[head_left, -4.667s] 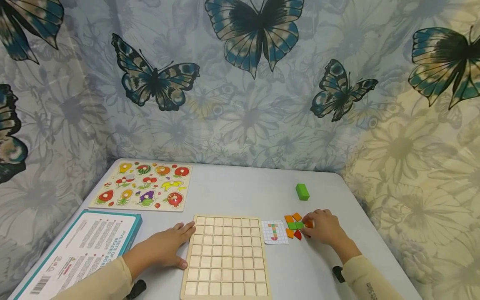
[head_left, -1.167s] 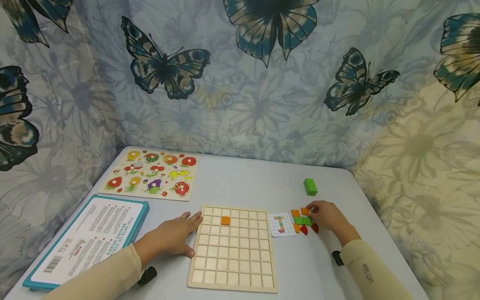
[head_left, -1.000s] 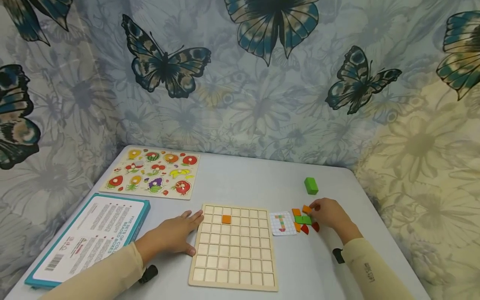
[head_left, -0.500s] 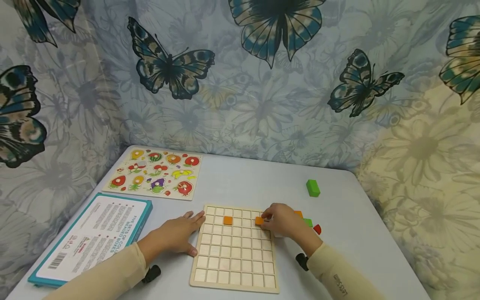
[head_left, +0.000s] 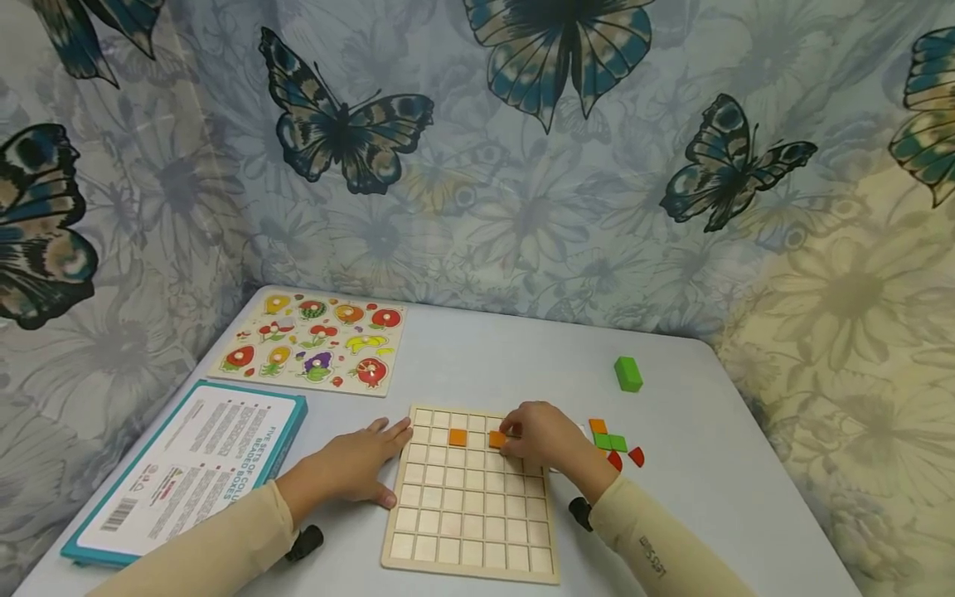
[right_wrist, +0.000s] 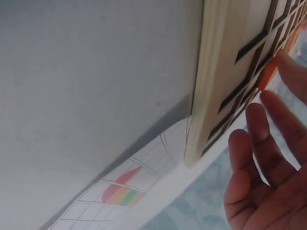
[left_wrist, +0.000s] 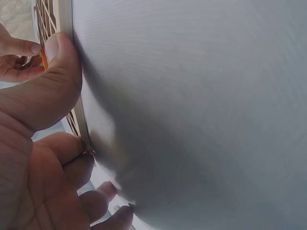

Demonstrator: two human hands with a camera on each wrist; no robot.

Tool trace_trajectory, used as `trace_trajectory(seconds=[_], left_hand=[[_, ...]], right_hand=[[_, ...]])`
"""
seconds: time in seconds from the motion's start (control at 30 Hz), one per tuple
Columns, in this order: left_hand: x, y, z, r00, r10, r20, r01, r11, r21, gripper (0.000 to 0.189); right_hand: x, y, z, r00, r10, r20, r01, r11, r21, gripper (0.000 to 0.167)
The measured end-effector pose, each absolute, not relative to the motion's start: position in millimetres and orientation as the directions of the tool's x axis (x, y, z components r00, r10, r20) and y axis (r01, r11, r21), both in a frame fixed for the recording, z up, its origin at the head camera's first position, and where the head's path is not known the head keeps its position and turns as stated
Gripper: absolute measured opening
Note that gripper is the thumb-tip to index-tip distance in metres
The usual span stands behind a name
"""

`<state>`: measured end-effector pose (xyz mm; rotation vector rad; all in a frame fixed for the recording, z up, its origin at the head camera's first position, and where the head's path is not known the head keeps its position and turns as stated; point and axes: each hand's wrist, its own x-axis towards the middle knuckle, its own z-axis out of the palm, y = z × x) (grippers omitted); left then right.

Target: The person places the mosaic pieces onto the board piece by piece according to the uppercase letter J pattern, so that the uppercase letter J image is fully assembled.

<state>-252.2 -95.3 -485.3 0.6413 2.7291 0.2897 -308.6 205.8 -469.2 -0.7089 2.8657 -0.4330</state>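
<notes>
A wooden grid board (head_left: 452, 501) lies flat at the front centre of the table. One orange square tile (head_left: 458, 438) sits in a cell of its second row. Thumb and fingertips of my right hand (head_left: 548, 439) pinch another orange square tile (head_left: 496, 440) over the same row, further right; whether it is seated in a cell I cannot tell. My left hand (head_left: 351, 464) rests with spread fingers against the board's left edge, its thumb (left_wrist: 64, 57) touching the rim. A gridded pattern card (right_wrist: 91, 208) lies beside the board's right edge, mostly hidden in the head view.
Right of the board lie loose orange (head_left: 598, 425), green (head_left: 618, 444) and red pieces (head_left: 637, 457). A green block (head_left: 628, 375) stands behind them. At the left are a fruit puzzle board (head_left: 313, 340) and a teal-edged box (head_left: 186, 473).
My right hand has taken an orange tile from the loose pieces and carried it left over the board. An orange tile now in the grid was absent 4.7 s ago. The left hand stays put.
</notes>
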Motion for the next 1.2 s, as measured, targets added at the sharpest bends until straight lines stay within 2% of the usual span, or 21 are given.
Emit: trace_trajectory(seconds=[0.37, 0.6, 0.77, 0.93, 1.2], left_hand=[[-250.2, -95.3, -478.8, -0.848, 0.455, -0.271, 0.382, 0.88, 0.283, 0.105], [-253.8, -96.4, -478.5, -0.848, 0.457, -0.267, 0.382, 0.878, 0.289, 0.104], [-254.5, -94.7, -479.8, -0.844, 0.465, -0.267, 0.386, 0.873, 0.297, 0.103], [-254.9, -94.4, -482.2, -0.847, 0.457, -0.273, 0.381, 0.878, 0.291, 0.104], [-253.6, -93.5, -480.9, -0.845, 0.452, -0.285, 0.376, 0.882, 0.284, 0.105]], right_hand=[[-305.2, 202.4, -469.9, -0.869, -0.49, -0.071, -0.448, 0.839, -0.309, 0.017], [-304.8, 215.7, -469.7, -0.888, -0.454, -0.079, -0.401, 0.845, -0.353, 0.028], [-304.5, 255.6, -464.7, -0.919, -0.388, -0.076, -0.329, 0.858, -0.395, 0.025], [-302.2, 311.3, -457.7, -0.961, -0.241, -0.137, -0.17, 0.902, -0.396, 0.019], [-297.7, 378.4, -461.3, -0.97, -0.126, -0.209, -0.042, 0.93, -0.366, 0.036]])
